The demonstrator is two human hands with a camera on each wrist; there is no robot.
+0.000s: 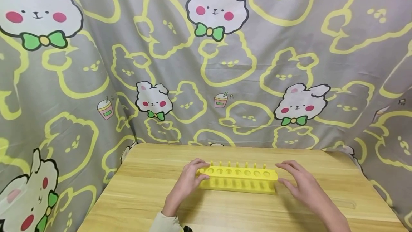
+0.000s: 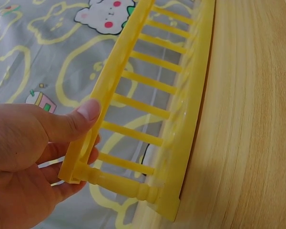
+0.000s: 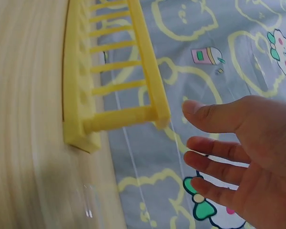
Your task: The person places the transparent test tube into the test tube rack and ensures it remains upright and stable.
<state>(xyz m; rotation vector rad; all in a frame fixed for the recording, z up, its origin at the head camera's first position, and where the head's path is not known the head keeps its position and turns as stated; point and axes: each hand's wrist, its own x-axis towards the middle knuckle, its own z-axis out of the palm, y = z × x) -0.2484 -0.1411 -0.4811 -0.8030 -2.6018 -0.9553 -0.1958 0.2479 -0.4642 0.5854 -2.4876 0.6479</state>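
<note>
A yellow plastic test tube rack [image 1: 238, 185] lies lengthwise across the table, with a row of round holes in its top bar and upright pegs along its far side. My left hand [image 1: 190, 178] grips the rack's left end, thumb on the near side of the top bar and fingers behind it, as the left wrist view also shows. Off the right end of the rack, my right hand [image 1: 305, 185] has its fingers spread. In the right wrist view a gap shows between the thumb [image 3: 193, 109] and the rack's end post [image 3: 124, 117].
A clear, thin tube-like object [image 1: 346, 203] lies on the wooden table [image 1: 128, 196] to the right, partly behind the right forearm. Grey cloth [image 1: 212, 63] with rabbit prints hangs at the table's back and both sides.
</note>
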